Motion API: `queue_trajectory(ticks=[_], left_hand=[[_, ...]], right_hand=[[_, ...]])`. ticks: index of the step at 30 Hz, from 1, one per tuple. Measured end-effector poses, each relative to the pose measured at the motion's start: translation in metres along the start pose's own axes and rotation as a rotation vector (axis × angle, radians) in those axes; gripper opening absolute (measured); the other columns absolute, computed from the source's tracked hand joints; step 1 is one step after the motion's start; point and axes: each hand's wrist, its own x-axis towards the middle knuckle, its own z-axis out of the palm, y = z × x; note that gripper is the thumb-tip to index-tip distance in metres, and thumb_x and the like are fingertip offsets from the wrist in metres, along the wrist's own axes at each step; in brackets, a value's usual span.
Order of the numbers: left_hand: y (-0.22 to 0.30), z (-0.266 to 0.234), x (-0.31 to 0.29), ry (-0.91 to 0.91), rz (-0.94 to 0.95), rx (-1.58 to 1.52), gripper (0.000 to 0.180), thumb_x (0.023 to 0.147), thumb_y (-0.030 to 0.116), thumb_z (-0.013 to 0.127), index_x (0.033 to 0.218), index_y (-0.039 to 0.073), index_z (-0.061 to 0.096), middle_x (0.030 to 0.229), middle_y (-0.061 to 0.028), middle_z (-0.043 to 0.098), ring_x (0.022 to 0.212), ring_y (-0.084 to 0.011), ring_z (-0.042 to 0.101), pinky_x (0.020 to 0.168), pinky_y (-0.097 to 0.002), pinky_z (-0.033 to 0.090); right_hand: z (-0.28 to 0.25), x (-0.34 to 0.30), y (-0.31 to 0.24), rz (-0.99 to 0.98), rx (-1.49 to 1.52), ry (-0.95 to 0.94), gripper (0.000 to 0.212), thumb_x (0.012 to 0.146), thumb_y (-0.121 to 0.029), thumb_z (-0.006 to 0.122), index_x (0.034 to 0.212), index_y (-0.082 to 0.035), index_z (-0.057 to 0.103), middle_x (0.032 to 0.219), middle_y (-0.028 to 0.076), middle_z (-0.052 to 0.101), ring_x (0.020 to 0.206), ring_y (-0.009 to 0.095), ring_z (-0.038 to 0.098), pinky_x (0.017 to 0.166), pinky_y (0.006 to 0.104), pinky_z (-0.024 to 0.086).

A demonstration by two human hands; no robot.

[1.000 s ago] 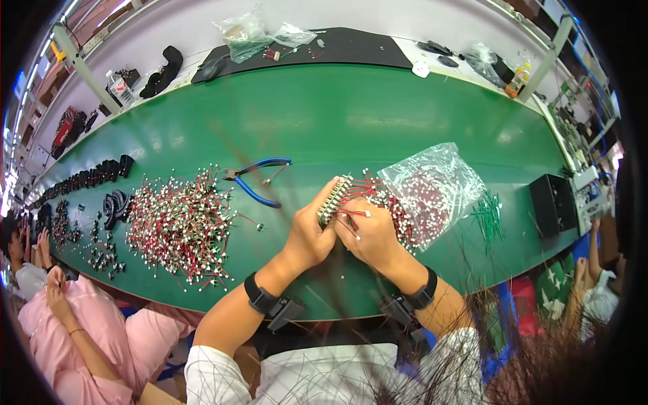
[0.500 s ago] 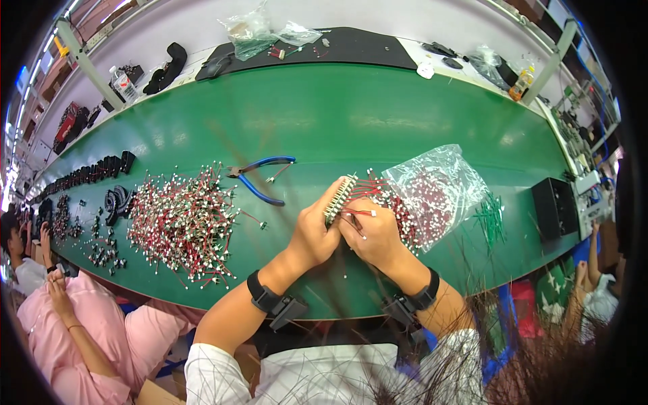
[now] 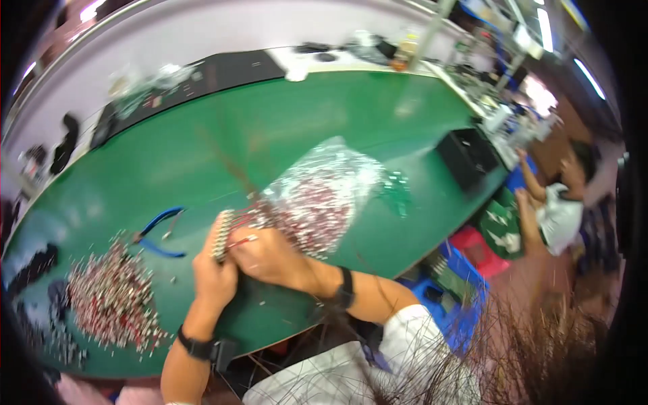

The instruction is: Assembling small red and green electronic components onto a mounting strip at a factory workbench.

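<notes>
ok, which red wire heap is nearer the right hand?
The right heap, beyond it, seen through clear plastic; the left heap lies farther off, bare, by the pliers.

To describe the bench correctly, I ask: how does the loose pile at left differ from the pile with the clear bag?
The loose pile lies uncovered; the bag pile is mostly seen through the clear bag. The loose pile sits apart from the left hand, while the bag pile reaches close to the right hand. Both show red and whitish small parts on the green table.
</notes>
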Motion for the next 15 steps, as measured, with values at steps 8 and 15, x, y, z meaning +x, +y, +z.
queue_trajectory(ticks=[8, 15], left_hand=[[-0.023, 0.012, -0.003, 0.036, -0.095, -0.252, 0.051, 0.091, -0.012, 0.046, 0.141, -0.009, 0.045, 0.132, -0.0196, 0.061, 0.120, -0.0227, 0.060, 0.103, -0.0332, 0.045], [-0.029, 0.003, 0.007, 0.172, -0.153, -0.286, 0.043, 0.095, -0.004, 0.054, 0.137, -0.008, 0.049, 0.122, -0.0116, 0.063, 0.105, -0.0149, 0.061, 0.092, -0.0286, 0.049]], right_hand=[[0.002, -0.004, 0.002, 0.083, -0.030, -0.045, 0.020, 0.095, -0.020, 0.057, 0.087, -0.002, 0.059, 0.084, 0.015, 0.060, 0.072, 0.033, 0.065, 0.058, 0.0429, 0.053], [-0.010, -0.001, -0.001, 0.286, 0.058, -0.040, 0.020, 0.099, -0.022, 0.051, 0.099, -0.003, 0.054, 0.085, 0.017, 0.061, 0.076, 0.038, 0.063, 0.061, 0.0480, 0.051]])
